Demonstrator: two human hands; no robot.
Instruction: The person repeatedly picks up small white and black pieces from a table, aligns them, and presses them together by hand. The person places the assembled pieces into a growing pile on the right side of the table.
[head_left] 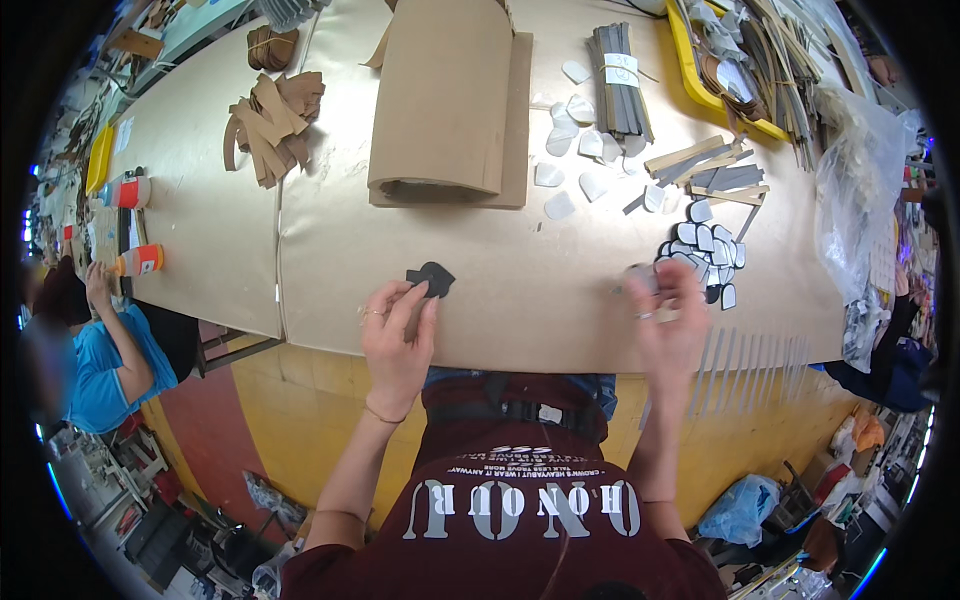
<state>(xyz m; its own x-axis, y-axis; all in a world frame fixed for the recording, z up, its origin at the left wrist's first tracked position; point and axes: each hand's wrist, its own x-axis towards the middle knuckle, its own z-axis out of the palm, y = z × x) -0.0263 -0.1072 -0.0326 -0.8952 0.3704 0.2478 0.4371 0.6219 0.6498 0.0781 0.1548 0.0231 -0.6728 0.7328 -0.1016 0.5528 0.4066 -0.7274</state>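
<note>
My left hand (398,328) is closed at the table's front edge, its thumb and fingertips on a small black piece (434,276) with a rounded top and pointed side corners. To the right, my right hand (668,318) is smeared by motion. A small greyish rounded piece (643,276) shows at its fingertips, too blurred for detail. Just beyond that hand lies a heap of white rounded tabs with black edges (706,246). Translucent whitish tabs (592,186) are scattered farther back.
A folded brown sheet (440,100) lies at the back middle. Brown strips (272,125) lie at the left, a tied bundle of grey strips (620,95) at the right. Thin strips overhang the front edge. A yellow tray (690,70) stands far right. A person in blue (125,350) sits left.
</note>
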